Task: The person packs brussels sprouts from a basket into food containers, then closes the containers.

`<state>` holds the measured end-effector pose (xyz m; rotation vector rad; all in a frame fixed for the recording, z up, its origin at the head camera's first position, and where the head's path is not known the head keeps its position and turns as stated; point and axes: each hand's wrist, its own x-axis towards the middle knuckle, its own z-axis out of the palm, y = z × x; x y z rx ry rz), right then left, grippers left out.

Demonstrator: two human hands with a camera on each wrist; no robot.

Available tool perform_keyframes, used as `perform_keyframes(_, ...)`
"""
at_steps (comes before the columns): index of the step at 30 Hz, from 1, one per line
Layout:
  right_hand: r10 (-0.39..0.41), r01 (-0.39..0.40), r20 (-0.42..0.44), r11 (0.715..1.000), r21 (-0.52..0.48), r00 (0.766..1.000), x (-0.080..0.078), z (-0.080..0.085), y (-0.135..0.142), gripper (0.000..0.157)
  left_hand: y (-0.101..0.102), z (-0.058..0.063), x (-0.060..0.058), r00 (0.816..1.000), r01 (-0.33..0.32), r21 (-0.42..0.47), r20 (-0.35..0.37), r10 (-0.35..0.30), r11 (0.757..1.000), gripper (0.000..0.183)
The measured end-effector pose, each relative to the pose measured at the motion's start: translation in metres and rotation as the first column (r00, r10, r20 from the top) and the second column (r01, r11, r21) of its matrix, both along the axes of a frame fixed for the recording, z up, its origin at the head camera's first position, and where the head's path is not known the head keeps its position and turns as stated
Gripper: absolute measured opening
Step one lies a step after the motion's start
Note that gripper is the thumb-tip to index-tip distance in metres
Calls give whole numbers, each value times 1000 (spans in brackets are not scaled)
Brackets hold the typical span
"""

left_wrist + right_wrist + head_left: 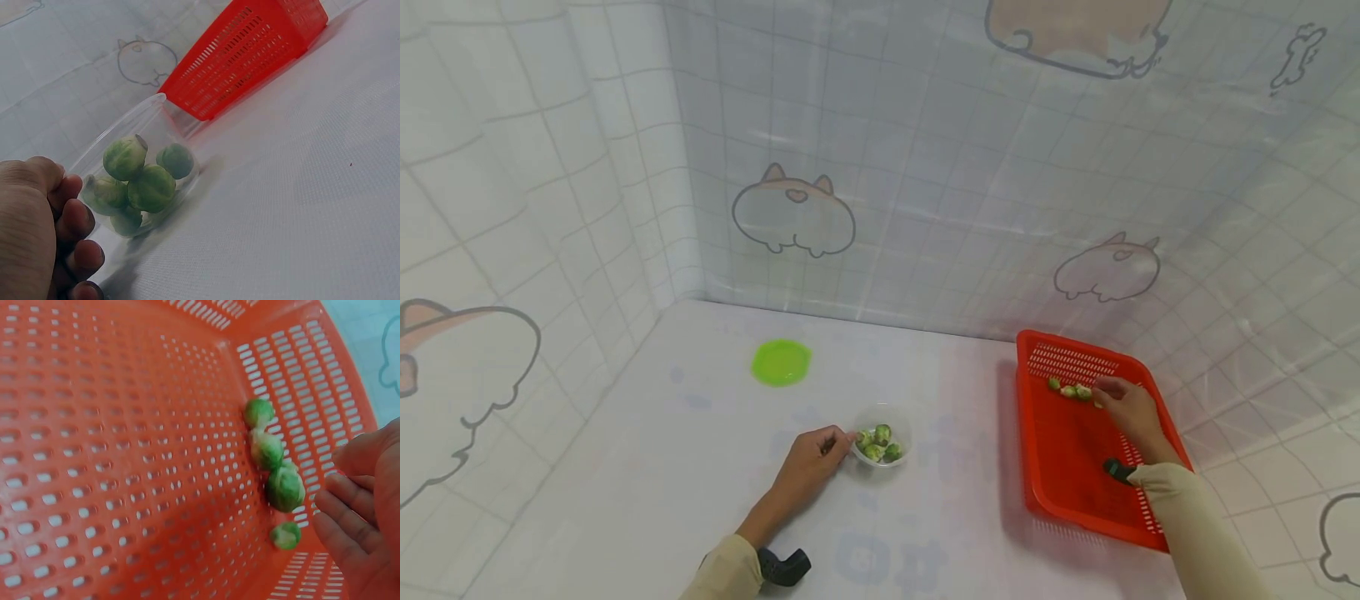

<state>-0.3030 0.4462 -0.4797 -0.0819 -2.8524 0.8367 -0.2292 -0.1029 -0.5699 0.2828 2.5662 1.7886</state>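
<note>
My left hand (811, 460) pinches the rim of a clear plastic bowl (904, 423) between thumb and fingers. Several green Brussels sprouts (151, 189) lie inside the bowl, which leans in the left wrist view. Over at the right, my right hand (1129, 412) reaches into a red plastic basket (1063, 454), its fingers loosely bent and nothing between them. Close by its fingertips, several more Brussels sprouts (285, 487) lie in a row along the basket's slotted far wall; the smallest, at the row's end, is nearest the hand.
A flat bright green round piece (782, 363) lies on the white table cover (700, 433) at the back left. Tiled sheeting (910, 208) with cartoon animals rises behind and at both sides. A black device (786, 568) sits at the left wrist.
</note>
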Motion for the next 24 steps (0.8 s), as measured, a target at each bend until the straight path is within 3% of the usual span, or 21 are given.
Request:
perform_keyframes(8,5,-5,76,1000,-3,997,-4,-3,4,46,0,-2,0,1000,0,7,0,0,1000,38)
perform_keyframes(17,81,-82,81,997,9,993,-16,-14,15,42,2,-4,1,1000,-6,6,9,6,1000,40)
perform_keyframes(24,88,-91,65,995,48,994,-24,-17,15,38,4,-6,-1,1000,-7,-2,20,7,1000,44)
